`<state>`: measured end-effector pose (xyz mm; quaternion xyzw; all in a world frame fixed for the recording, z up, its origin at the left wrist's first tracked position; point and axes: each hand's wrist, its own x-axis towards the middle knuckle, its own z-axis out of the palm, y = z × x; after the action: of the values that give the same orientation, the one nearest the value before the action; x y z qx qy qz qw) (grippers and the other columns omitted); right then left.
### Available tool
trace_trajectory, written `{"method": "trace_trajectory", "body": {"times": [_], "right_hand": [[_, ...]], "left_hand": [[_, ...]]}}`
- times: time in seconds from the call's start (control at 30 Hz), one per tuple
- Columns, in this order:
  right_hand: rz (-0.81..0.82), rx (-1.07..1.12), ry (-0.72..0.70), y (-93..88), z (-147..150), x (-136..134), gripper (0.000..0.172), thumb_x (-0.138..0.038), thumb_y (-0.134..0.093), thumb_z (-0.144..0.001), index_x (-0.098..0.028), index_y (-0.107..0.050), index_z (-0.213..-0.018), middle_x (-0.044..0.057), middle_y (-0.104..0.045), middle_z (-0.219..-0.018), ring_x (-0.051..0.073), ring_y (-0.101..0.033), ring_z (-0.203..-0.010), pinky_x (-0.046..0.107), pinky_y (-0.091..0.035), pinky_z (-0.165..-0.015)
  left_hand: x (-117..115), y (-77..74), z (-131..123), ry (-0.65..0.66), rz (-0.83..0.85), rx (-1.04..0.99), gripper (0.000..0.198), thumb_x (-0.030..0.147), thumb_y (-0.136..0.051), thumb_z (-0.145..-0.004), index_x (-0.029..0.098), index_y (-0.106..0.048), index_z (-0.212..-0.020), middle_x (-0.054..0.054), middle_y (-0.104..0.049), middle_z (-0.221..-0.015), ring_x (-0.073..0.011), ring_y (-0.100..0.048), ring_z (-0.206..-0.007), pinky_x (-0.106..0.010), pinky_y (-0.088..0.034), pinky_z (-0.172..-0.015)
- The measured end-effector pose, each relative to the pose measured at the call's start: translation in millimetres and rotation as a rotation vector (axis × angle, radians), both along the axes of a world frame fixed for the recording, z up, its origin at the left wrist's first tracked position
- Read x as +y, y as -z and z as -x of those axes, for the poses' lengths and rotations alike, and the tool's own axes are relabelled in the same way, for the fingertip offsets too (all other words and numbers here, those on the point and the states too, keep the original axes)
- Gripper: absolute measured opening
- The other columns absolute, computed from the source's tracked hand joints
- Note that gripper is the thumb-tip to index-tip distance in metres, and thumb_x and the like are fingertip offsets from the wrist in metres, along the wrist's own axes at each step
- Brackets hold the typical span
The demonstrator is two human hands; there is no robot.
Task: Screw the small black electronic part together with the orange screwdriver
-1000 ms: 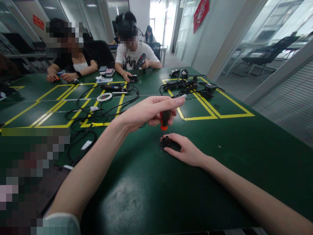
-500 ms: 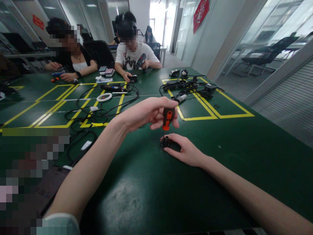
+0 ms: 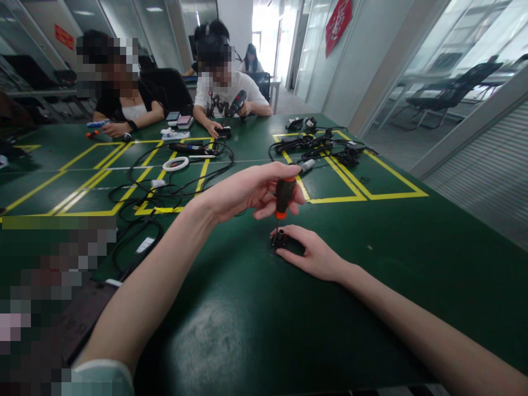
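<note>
My left hand [image 3: 268,190] is closed around the handle of a screwdriver [image 3: 284,199], dark with orange parts. The screwdriver stands nearly upright, and its thin shaft points down at a small black part [image 3: 279,240] on the table. That part is round and low, with a short tube sticking up from it. Thumb and fingers of my right hand [image 3: 311,252] pinch it from the right and keep it against the green tabletop [image 3: 371,313]. Whether the screwdriver's tip sits in a screw is too small to see.
Black cables [image 3: 136,220] lie at left beside a white ring [image 3: 175,164]. More black cabled devices [image 3: 313,144] rest at the back right within yellow tape lines [image 3: 338,199]. Across the table one person [image 3: 231,91] holds a power drill [image 3: 237,103]; another person [image 3: 127,104] sits further left.
The screwdriver's handle has turned in my left hand, so its orange patch no longer faces me. My right hand and the black part have stayed put.
</note>
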<state>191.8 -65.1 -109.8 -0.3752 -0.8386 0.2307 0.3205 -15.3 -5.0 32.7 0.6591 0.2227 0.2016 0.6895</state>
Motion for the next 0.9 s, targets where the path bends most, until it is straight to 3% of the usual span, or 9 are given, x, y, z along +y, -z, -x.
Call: {"method": "trace_trajectory", "body": {"times": [0.3,0.57,0.9], "right_hand": [[-0.003,-0.015,-0.001,-0.8,0.1,0.4,0.025,-0.028,-0.064,-0.096,-0.021,-0.065,-0.120,0.012,-0.077,-0.117,0.026,-0.075,-0.106,0.044,-0.060,-0.096],[-0.006,-0.012,0.000,-0.3,-0.1,0.7,0.025,-0.028,-0.065,-0.095,-0.022,-0.065,-0.120,0.011,-0.077,-0.118,0.026,-0.075,-0.108,0.045,-0.060,-0.098],[-0.008,-0.010,0.005,-0.7,0.0,0.0,0.023,-0.028,-0.065,-0.096,-0.021,-0.064,-0.118,0.011,-0.077,-0.117,0.026,-0.075,-0.106,0.044,-0.061,-0.095]], "left_hand": [[-2.5,-1.8,-2.2,0.006,-0.030,0.001,0.037,0.049,-0.074,-0.085,0.014,-0.063,-0.083,-0.005,-0.074,-0.079,-0.0042,-0.047,-0.046,-0.018,-0.034,-0.039],[-0.6,0.1,-1.3,-0.004,0.012,0.007,0.049,0.059,-0.059,-0.094,0.012,-0.070,-0.087,-0.006,-0.071,-0.075,-0.0047,-0.047,-0.047,-0.018,-0.034,-0.040],[-1.5,-0.5,-1.3,0.013,-0.053,0.011,0.041,0.052,-0.071,-0.087,0.012,-0.067,-0.082,-0.005,-0.073,-0.080,-0.0037,-0.048,-0.046,-0.017,-0.034,-0.039]]}}
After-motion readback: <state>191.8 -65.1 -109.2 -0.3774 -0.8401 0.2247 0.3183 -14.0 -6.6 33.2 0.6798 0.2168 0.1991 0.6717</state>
